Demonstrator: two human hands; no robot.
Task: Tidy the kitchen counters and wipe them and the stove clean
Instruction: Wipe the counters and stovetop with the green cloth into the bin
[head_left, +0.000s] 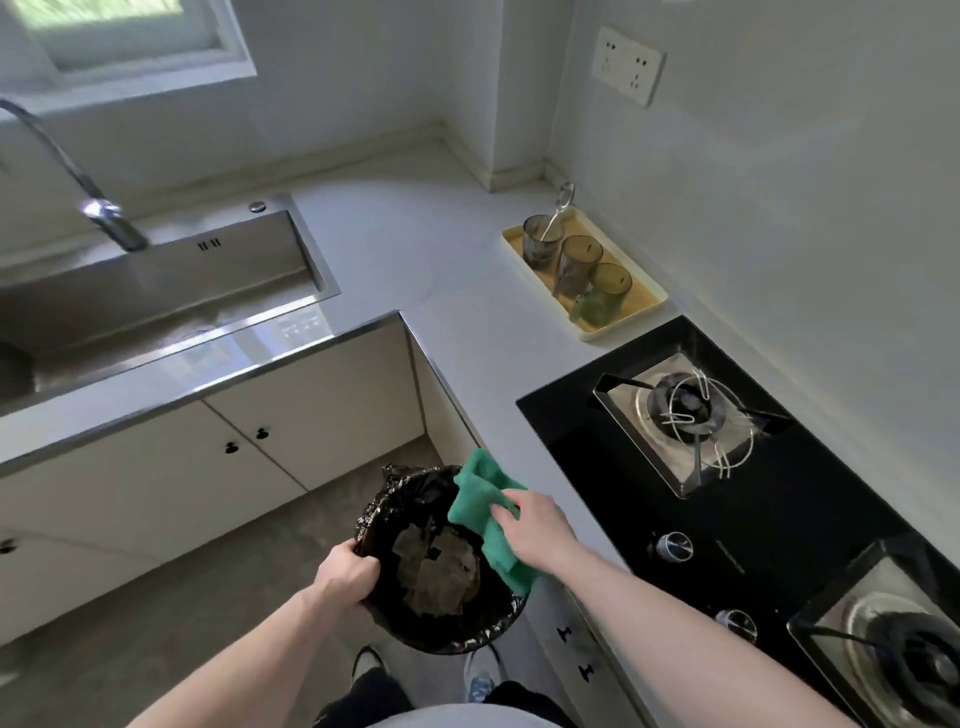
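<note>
White counter (467, 322) meets the black stove (597, 457). Right hand (535, 525) pinches a crumpled green cloth (480, 499) over the bin (436, 561), whose rim the left hand (345, 571) grips; its scraps are unclear.

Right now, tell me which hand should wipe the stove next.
Right. The right hand already grips the green cloth beside the stove, while the left hand holds the bin's rim.

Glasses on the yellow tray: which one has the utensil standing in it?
The dark glass at the tray's far end, nearest the wall corner, holds the metal utensil; the other two hold none.
</note>
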